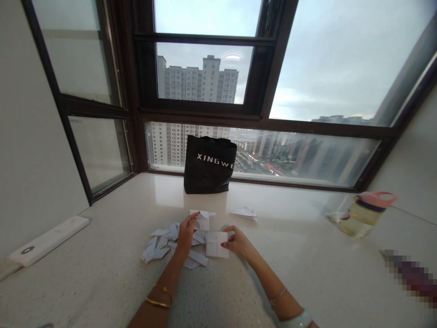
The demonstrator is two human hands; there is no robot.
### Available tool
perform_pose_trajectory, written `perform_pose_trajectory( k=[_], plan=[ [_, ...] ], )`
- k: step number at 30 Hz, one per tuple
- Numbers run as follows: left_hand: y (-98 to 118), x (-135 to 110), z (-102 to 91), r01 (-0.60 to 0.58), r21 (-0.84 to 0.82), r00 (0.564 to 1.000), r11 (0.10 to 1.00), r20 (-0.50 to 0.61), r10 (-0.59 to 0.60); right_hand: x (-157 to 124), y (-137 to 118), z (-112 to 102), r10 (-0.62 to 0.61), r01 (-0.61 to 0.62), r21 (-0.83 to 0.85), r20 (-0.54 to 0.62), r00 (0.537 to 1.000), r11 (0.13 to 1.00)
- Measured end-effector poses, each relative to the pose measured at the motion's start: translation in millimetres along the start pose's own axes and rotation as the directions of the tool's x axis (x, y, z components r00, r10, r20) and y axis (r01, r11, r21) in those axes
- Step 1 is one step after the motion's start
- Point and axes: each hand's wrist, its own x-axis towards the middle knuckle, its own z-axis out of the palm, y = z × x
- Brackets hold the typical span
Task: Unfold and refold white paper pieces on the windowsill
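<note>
My right hand (236, 240) pinches the right edge of a creased, squarish piece of white paper (213, 246), thumb and fingers closed on it. Up and to the left, my left hand (187, 230) has its fingers closed at the left side of another folded white paper (204, 220). Around and beneath my left wrist lies a loose pile of folded white paper pieces (157, 246). A pointed folded paper (246, 213) rests apart from the pile, farther back on the right.
A black bag (210, 171) with white lettering stands against the window. On the right are a bottle (362, 216) with a pink lid and a small white item (334, 217) beside it. A white power strip (51, 239) lies at the left wall. The pale speckled countertop (290, 264) carries everything.
</note>
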Motion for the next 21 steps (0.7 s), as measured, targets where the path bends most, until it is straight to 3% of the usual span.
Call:
perform_pose_trajectory(
  k=[9,18,21],
  plan=[
    [1.2,-10.9,10.8,0.131,0.067,0.972,0.989,0.188,-0.141,-0.3,1.2,6.6,-0.006,0.005,-0.090,-0.020,1.000,0.996],
    [-1.2,-11.9,9.6,0.090,0.137,0.965,0.987,0.233,-0.120,-1.6,-19.4,4.3,-0.053,0.040,-0.335,-0.031,0.998,0.941],
    [-7.0,-11.0,9.2,0.122,0.193,0.953,0.973,0.251,-0.170,3.1,-15.7,3.2,-0.032,0.002,-0.343,-0.082,0.996,0.939]
  ],
)
